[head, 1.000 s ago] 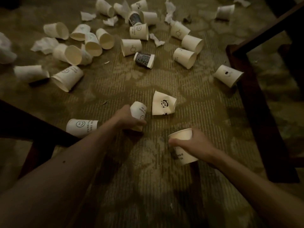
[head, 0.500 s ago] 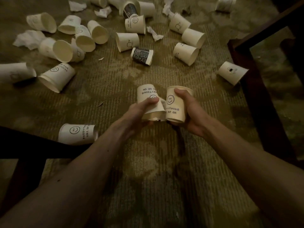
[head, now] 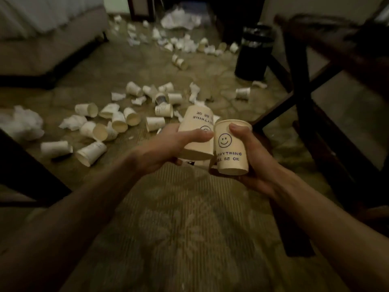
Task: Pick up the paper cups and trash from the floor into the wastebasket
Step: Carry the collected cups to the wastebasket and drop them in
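Head view: left hand (head: 166, 150) grips our upturned cup (head: 196, 121), right hand (head: 254, 157) our upright cup (head: 230, 152); knocking together, either may drop.

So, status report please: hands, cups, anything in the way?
Left hand grips an upside-down cup; right hand grips an upright smiley cup. Wastebasket ahead, far right. Loose cups litter the carpet between.

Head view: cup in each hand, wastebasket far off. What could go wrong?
1. Left hand holds the inverted cup mostly by thumb, beside the smiley cup in the right hand; it could slip.
2. Scattered cups lie between here and the black wastebasket; walking over could crush them.
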Tool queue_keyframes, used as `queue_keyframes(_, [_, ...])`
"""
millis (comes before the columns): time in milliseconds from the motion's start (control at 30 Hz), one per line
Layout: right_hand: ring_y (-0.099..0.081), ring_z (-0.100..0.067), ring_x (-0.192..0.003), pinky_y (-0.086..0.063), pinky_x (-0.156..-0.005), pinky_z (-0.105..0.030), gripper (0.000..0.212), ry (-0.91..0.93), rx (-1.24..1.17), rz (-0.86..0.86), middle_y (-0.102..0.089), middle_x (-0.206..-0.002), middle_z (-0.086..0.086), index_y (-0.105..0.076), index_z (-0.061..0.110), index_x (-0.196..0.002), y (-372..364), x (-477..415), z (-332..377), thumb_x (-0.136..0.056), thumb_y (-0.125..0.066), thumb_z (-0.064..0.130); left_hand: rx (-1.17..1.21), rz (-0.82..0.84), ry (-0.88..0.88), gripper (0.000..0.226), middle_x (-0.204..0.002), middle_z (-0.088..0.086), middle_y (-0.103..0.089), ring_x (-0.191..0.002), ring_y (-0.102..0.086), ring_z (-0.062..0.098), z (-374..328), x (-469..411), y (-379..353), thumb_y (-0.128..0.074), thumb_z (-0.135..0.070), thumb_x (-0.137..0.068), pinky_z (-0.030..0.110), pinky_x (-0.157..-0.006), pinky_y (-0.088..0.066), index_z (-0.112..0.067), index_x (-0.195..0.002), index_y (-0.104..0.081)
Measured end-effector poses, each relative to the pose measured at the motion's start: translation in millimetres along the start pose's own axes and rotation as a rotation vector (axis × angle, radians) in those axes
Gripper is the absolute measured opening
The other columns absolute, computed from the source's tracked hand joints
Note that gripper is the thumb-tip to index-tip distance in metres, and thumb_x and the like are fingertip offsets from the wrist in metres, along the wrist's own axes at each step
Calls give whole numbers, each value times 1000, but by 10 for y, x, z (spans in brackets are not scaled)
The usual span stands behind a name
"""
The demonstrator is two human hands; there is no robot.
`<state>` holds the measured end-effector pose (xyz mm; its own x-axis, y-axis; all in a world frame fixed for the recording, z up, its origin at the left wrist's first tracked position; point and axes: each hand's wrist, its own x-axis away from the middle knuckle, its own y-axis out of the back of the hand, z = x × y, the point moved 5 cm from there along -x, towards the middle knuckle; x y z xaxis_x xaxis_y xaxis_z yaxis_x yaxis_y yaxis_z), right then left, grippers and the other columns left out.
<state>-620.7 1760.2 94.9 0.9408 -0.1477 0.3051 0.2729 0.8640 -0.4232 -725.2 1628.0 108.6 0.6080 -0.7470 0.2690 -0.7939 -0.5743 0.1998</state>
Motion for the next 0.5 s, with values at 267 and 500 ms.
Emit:
queue_keyframes(267, [-67, -25, -109, -54, -91, -45, 66, 196, -249, 123, -67, -125, -12, -58, 20, -132, -559, 1169, 975, -75, -66, 51, -260, -96, -167, 35, -80, -7, -77, -63, -71, 5, -1875, 944, -183, -83, -44, -71, 13, -43, -46, -25, -97, -69])
queue_keyframes(500, [-71, -24, -99, -53, -88, -45, 59, 113, -266, -61, -73, -113, -10, -71, 24, -115, -1180, 1806, 1843, -66, -69, 55, -106, -89, -129, 35, -88, -7, -77, -78, -75, 14, -3021, 1514, -105, -85, -59, -60, 23, -57, -57, -42, -88, -73])
